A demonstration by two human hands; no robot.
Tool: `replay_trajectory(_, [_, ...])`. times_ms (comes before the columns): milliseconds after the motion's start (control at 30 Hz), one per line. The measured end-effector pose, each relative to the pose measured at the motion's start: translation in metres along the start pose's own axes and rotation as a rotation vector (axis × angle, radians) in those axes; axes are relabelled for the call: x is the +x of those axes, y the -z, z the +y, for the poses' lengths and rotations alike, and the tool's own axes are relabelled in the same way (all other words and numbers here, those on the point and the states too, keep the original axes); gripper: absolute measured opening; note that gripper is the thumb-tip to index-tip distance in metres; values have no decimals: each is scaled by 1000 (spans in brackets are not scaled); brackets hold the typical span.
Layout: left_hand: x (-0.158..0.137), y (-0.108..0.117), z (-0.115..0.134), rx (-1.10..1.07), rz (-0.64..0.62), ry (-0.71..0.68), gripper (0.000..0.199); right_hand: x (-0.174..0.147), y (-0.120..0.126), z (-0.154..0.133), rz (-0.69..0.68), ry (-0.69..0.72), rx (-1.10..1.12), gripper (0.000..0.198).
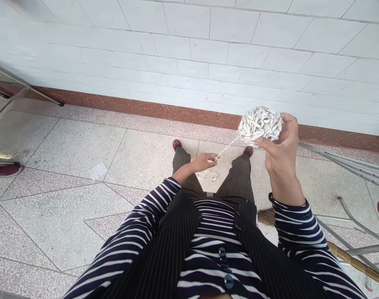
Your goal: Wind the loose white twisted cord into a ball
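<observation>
Clamping the white cord ball (260, 123) at its side, the right hand (283, 151) holds it before the wall (198, 50). The left hand (205, 162) apparently pinches the taut strand (228, 147); fingertip contact is indistinct. Loose cord (213, 179) shows below. Present step, presumably: tensioning; the next move calls for a snag-free feed.

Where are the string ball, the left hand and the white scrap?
String ball (259, 123): head view, middle strands.
Left hand (203, 162): head view, middle of hand.
White scrap (98, 171): head view, its middle.
</observation>
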State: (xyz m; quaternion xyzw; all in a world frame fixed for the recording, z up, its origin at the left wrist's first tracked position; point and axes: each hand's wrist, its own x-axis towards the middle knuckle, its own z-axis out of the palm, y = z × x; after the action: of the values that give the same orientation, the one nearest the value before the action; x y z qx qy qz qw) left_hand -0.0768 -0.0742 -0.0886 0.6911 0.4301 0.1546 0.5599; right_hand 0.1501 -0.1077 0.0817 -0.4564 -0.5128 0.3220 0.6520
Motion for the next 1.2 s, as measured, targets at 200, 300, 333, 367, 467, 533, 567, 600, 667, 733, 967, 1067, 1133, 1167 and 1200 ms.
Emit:
replay_trajectory(200, [23,-7,40,-220,145,-228,42,-15,-21,-5,-293,-70,-77,86])
replay_trajectory(300, [18,-12,50,-192,172,-259,28,-8,-19,-2,-298,-34,-102,85])
replay_trajectory(333, [12,-14,50,-173,151,-256,30,-2,-16,2,-264,-22,-116,82])
replay_trajectory(367, [5,-16,49,-152,120,-244,32,4,-11,7,-214,-9,-144,81])
replay_trajectory(467, [-22,-19,44,-99,6,-143,35,21,4,31,-30,29,-351,82])
replay_trajectory(533, [-37,-14,45,-77,-60,-98,36,24,13,53,31,7,-545,84])
replay_trajectory(567, [-41,-9,48,-62,-83,-100,37,21,15,65,25,-44,-617,85])
replay_trajectory(600, [-44,-3,52,-37,-95,-115,37,16,16,76,-6,-129,-652,85])
replay_trajectory(667, [-42,11,61,53,-60,-162,36,-1,14,93,-120,-340,-599,82])
replay_trajectory(733, [-33,24,68,176,16,-204,32,-25,8,103,-271,-475,-451,61])
replay_trajectory(967, [0,28,51,337,80,-237,24,-72,11,88,-517,-544,-135,46])
replay_trajectory(1067, [5,18,38,243,113,-188,26,-69,24,78,-556,-615,82,72])
replay_trajectory(1133, [7,12,30,150,99,-163,27,-65,29,71,-521,-671,255,89])
replay_trajectory(1167, [8,9,27,106,86,-150,27,-62,30,67,-489,-686,315,95])
replay_trajectory(1200, [9,6,24,67,70,-135,27,-60,29,62,-462,-689,347,99])
